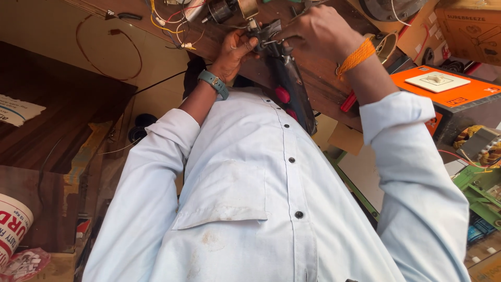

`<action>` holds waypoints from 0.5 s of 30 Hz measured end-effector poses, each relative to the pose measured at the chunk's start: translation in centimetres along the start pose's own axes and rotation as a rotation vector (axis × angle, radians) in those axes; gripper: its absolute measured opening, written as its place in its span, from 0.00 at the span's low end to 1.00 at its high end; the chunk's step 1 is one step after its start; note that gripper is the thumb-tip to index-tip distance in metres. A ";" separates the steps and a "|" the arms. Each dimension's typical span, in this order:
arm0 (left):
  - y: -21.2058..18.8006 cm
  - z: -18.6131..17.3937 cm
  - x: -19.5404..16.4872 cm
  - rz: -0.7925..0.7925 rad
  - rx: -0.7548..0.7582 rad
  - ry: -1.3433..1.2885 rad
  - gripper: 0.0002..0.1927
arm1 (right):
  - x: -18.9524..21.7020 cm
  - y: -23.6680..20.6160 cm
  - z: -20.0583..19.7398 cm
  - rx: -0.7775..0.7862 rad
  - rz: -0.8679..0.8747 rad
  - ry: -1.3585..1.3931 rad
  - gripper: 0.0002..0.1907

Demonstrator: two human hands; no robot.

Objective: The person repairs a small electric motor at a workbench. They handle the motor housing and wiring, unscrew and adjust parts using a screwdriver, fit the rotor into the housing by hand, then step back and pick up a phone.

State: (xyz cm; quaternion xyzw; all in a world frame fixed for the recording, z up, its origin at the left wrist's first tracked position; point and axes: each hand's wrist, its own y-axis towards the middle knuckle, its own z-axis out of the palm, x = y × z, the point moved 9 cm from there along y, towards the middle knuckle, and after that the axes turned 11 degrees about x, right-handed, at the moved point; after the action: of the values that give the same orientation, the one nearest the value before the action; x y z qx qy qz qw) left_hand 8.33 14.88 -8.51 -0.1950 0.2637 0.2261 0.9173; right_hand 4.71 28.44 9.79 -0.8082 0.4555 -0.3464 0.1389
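1. The left hand is curling around the upper end of a long dark appliance body, its fingers clamped on the part near 12 o'clock in the view; a teal wristband is sitting on that wrist.
2. The right hand is coming in from 1 o'clock and is closing its fingers on the same top end of the appliance body, touching the small metal fittings there; exactly what the fingertips are pinching is hidden.
3. An orange thread band is circling the right wrist.
4. The appliance body is lying on the dark wooden counter, running from 12 o'clock down towards the chest, with two red buttons showing on its side.
5. A tangle of yellow, red and white wires is lying on the counter at 11 o'clock, just beside the left hand.
6. A red-handled tool is resting on the counter edge under the right forearm.
7. An orange box with a white switch plate is sitting at 2 o'clock, well apart from the hands.
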 end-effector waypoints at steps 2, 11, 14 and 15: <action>0.0 0.0 0.1 0.007 0.030 -0.006 0.30 | -0.7 0.6 -0.6 -0.027 -0.109 0.170 0.18; 0.5 -0.6 0.3 0.024 -0.069 0.022 0.29 | 5.6 -3.0 -0.2 -0.249 0.230 -0.230 0.22; 0.5 -0.3 0.1 0.032 -0.081 0.028 0.29 | 5.6 -3.7 1.6 -0.294 0.367 -0.256 0.22; 0.3 -0.3 0.1 0.025 -0.088 0.031 0.29 | 5.6 -3.6 2.3 -0.285 0.395 -0.246 0.22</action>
State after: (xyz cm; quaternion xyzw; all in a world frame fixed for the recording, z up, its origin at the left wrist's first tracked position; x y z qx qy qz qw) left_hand 8.08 15.02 -8.91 -0.2351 0.2699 0.2459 0.9008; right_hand 10.54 25.51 12.55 -0.7512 0.6281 -0.1441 0.1427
